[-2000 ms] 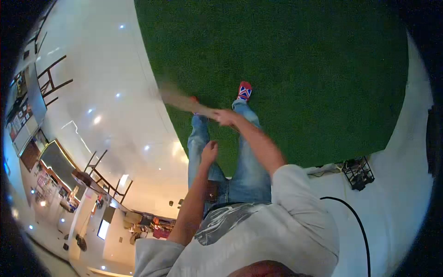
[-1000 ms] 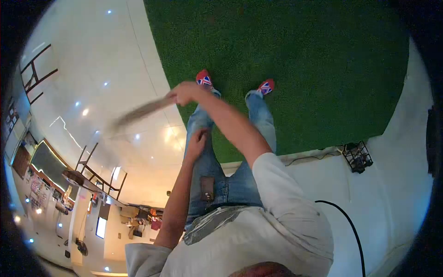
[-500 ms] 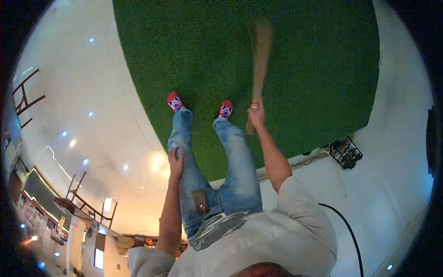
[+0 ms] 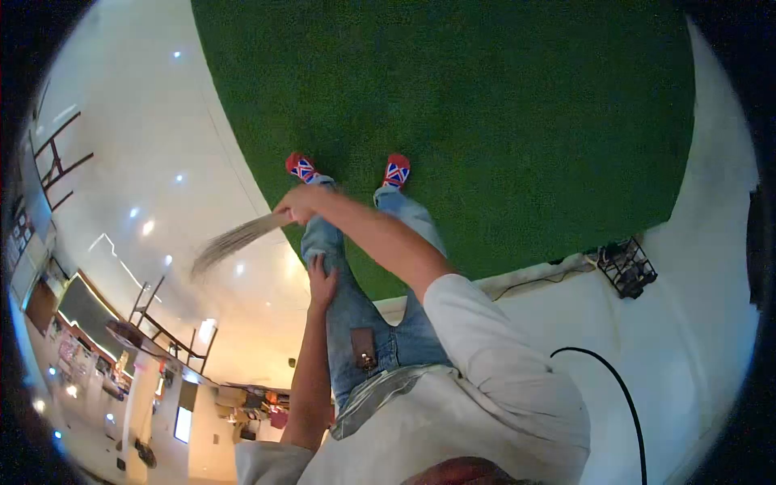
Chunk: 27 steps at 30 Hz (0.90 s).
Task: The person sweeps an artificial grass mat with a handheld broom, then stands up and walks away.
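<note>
My right hand (image 4: 302,204) is closed around the bound end of a stick broom (image 4: 236,245). My right arm crosses in front of my legs, and the broom's bristles fan out to the left, past the mat's edge, over the pale shiny floor. The bristle tips are blurred. Flat on the leg of my jeans (image 4: 326,242), near the knee, rests my left hand (image 4: 322,280), its fingers extended and holding nothing.
I stand in patterned socks (image 4: 396,171) on a green turf mat (image 4: 525,121). A black wire rack (image 4: 626,267) with a cable sits by the mat's right edge. Dark-framed chairs (image 4: 61,166) stand at the left. A black cable (image 4: 618,388) curves at lower right.
My right hand has swung the broom from the right, over the turf, across my legs to the left. My left hand stays on my leg.
</note>
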Available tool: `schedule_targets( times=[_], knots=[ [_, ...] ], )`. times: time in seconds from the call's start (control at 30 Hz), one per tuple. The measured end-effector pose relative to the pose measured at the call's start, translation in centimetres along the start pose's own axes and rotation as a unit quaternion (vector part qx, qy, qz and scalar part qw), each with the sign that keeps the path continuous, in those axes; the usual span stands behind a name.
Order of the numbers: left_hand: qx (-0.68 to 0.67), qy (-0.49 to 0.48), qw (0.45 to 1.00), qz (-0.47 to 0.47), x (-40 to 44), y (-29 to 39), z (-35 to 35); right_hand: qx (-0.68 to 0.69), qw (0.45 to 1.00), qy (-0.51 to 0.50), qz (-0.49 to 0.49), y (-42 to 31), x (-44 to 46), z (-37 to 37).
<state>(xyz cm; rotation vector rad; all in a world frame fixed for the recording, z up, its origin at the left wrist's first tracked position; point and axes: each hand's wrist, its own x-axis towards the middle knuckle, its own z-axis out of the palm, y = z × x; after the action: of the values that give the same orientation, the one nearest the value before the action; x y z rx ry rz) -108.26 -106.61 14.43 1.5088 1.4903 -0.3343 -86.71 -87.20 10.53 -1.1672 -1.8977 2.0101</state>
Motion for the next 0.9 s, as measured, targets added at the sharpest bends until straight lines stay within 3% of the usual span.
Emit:
schedule_targets(
  times=[0.07, 0.13, 0.2, 0.23, 0.27, 0.3, 0.33, 0.4, 0.43, 0.5, 0.6, 0.63, 0.7, 0.73, 0.77, 0.83, 0.9],
  knots=[
    [0.050, -0.040, 0.998, 0.006, -0.3, 0.7, 0.0, 0.087, 0.990, 0.093, -0.053, -0.4, -2.4, 3.5],
    [0.129, -0.080, 0.988, 0.027, -0.7, -0.4, 1.2, 0.141, 0.975, 0.172, -0.017, -0.1, -8.9, 4.3],
    [0.189, -0.123, 0.971, 0.082, -1.0, -0.2, 1.1, 0.252, 0.918, 0.295, 0.085, 2.3, -15.1, 6.2],
    [0.219, -0.146, 0.959, 0.107, -1.7, -0.2, 1.1, 0.236, 0.889, 0.371, 0.126, 2.7, -19.9, 6.0],
    [0.234, -0.149, 0.951, 0.136, -1.7, -0.2, 0.8, 0.160, 0.868, 0.424, 0.202, 8.0, -20.7, 8.8],
    [0.246, -0.149, 0.944, 0.164, -1.4, -0.4, 0.5, 0.184, 0.834, 0.479, 0.202, 10.6, -24.5, 10.0],
    [0.257, -0.150, 0.935, 0.191, -1.1, -0.6, 0.4, 0.195, 0.785, 0.509, 0.296, 8.6, -28.2, 7.1],
    [0.140, -0.140, 0.977, 0.079, -1.5, 3.4, -1.5, 0.141, 0.690, 0.535, 0.466, 11.5, -31.9, 7.0],
    [0.081, -0.133, 0.988, 0.021, -1.5, 5.3, -2.0, 0.156, 0.644, 0.602, 0.445, 13.9, -32.9, 7.5],
    [0.059, -0.107, 0.992, 0.032, -0.9, 3.8, -1.3, 0.179, 0.545, 0.722, 0.387, 19.9, -33.4, 9.1],
    [0.024, -0.098, 0.995, 0.023, -0.3, 1.5, -1.0, 0.065, 0.619, 0.699, 0.352, 26.7, -29.7, 10.9],
    [0.015, -0.102, 0.995, 0.013, -0.1, 0.9, -1.0, 0.147, 0.744, 0.562, 0.330, 24.6, -28.3, 9.5],
    [0.033, -0.090, 0.995, 0.017, 0.5, 1.4, -1.2, 0.140, 0.892, 0.372, 0.215, 21.4, -24.1, 7.9],
    [0.064, -0.080, 0.994, 0.026, 0.1, 3.1, -1.7, 0.149, 0.938, 0.276, 0.144, 19.9, -22.0, 7.2],
    [0.094, -0.071, 0.992, 0.036, -0.5, 4.0, -1.9, 0.097, 0.953, 0.198, 0.207, 13.7, -21.5, 4.4],
    [0.095, -0.093, 0.991, -0.006, -0.6, 4.1, -1.9, 0.079, 0.970, 0.223, 0.047, 13.0, -13.5, 7.6],
    [0.066, -0.098, 0.993, -0.014, -0.3, 4.5, -2.3, 0.131, 0.984, 0.074, 0.094, 4.6, -13.7, 6.1]
  ],
)
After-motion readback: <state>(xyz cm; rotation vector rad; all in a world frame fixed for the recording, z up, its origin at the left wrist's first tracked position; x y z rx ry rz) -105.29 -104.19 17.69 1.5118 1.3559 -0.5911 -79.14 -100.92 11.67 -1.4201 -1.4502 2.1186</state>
